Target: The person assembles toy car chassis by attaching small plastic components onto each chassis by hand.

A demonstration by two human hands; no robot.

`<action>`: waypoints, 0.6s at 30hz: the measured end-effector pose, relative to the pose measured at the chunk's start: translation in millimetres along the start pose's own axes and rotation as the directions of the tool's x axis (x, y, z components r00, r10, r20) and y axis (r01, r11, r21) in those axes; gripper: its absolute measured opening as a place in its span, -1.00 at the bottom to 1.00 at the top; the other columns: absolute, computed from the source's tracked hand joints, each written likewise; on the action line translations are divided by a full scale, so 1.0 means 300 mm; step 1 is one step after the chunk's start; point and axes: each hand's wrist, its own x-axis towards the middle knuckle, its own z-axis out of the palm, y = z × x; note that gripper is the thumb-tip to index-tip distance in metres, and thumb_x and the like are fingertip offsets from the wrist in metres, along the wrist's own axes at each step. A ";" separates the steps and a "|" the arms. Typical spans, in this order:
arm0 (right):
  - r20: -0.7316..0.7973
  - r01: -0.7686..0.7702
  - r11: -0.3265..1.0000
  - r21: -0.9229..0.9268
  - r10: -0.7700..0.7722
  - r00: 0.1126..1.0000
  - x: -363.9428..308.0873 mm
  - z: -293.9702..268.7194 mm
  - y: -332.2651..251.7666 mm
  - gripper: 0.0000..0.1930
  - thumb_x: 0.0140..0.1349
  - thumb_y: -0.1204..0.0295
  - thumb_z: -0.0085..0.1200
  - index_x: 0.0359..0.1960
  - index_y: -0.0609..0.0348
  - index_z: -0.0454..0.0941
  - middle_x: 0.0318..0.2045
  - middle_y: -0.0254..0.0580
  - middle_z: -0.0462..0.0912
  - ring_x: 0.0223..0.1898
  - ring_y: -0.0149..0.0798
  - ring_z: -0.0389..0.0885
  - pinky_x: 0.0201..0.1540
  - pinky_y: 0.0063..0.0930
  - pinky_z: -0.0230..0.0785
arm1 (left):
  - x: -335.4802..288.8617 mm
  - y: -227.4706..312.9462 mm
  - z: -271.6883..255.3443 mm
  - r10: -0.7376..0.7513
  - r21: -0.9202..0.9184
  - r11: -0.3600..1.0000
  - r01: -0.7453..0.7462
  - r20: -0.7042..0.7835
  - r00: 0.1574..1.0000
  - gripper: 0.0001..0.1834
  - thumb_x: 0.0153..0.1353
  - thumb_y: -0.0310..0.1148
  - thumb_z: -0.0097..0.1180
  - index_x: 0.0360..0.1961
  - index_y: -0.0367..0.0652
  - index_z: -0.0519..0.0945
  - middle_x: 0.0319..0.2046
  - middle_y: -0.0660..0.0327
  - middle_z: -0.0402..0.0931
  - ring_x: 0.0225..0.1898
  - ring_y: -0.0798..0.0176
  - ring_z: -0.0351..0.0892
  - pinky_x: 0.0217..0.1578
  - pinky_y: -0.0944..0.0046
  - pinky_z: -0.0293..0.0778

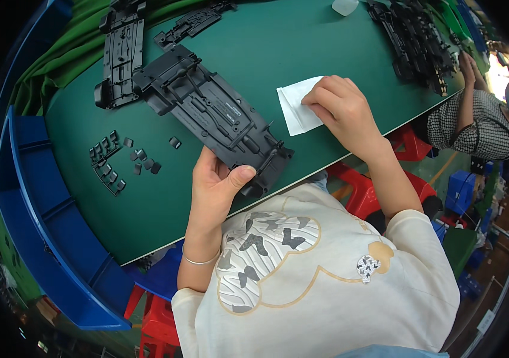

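My left hand [220, 184] grips the near end of a black plastic toy car chassis [215, 110], thumb on top, holding it tilted above the green table. The chassis has moulded ribs and shafts along its surface. My right hand [339, 108] is at a white paper sheet or packet [299, 101] on the table, its fingertips pinched together over the sheet's right part. Whatever sits between those fingertips is too small or hidden to make out. Left of the chassis lie several small black plastic pieces [141, 155] and a black sprue [106, 162] with like pieces attached.
Another black chassis [124, 56] and a flat black part [197, 25] lie at the far left. Stacked black chassis [415, 42] are at the far right, near a seated person [475, 119]. A blue tray [45, 197] borders the table's left. Red stools [359, 185] stand below the edge.
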 end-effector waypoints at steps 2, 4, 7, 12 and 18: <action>-0.007 -0.004 1.000 0.002 0.004 1.000 0.004 -0.005 -0.005 -0.88 -0.20 0.63 0.03 -0.56 0.17 0.42 -0.57 -0.29 0.39 -0.47 -0.25 0.38 -0.40 -0.46 0.18 | -0.001 0.002 -0.001 0.000 -0.001 1.000 0.000 -0.004 1.000 -0.45 -0.07 -0.43 0.20 -0.05 -0.34 0.27 -0.14 0.13 0.36 -0.09 0.29 0.34 -0.01 0.32 0.21; -0.015 -0.011 1.000 0.003 0.011 1.000 0.005 -0.006 -0.007 -0.88 -0.20 0.63 0.03 -0.56 0.17 0.43 -0.57 -0.28 0.39 -0.47 -0.25 0.37 -0.41 -0.46 0.18 | -0.001 0.005 -0.001 -0.009 0.007 1.000 0.009 -0.006 1.000 -0.44 -0.08 -0.43 0.21 -0.04 -0.34 0.27 -0.14 0.14 0.36 -0.09 0.30 0.34 -0.01 0.32 0.21; 0.021 0.000 1.000 -0.013 0.001 1.000 0.004 -0.007 -0.008 -0.89 -0.20 0.63 0.03 -0.57 0.17 0.43 -0.58 -0.28 0.39 -0.47 -0.26 0.38 -0.41 -0.46 0.18 | -0.004 0.002 -0.003 -0.001 -0.002 1.000 0.001 -0.018 1.000 -0.44 -0.08 -0.45 0.21 -0.04 -0.34 0.27 -0.14 0.14 0.36 -0.09 0.29 0.35 0.00 0.32 0.21; 0.008 0.033 0.999 -0.041 -0.033 0.999 0.009 -0.014 -0.010 -0.90 -0.21 0.62 0.04 -0.59 0.17 0.43 -0.58 -0.29 0.39 -0.48 -0.27 0.38 -0.41 -0.46 0.19 | -0.002 0.004 0.002 -0.004 0.001 1.000 0.004 -0.021 1.000 -0.44 -0.08 -0.47 0.21 -0.04 -0.34 0.27 -0.14 0.14 0.36 -0.09 0.30 0.35 0.00 0.32 0.21; -0.061 -0.020 1.000 0.014 0.021 0.998 0.006 -0.022 -0.005 -0.92 -0.13 0.61 0.04 -0.56 0.18 0.43 -0.55 -0.34 0.42 -0.49 -0.34 0.39 -0.39 -0.52 0.21 | -0.002 0.003 0.003 -0.004 0.004 1.000 0.004 -0.021 1.000 -0.44 -0.09 -0.47 0.21 -0.04 -0.34 0.27 -0.14 0.14 0.36 -0.09 0.30 0.35 0.00 0.32 0.20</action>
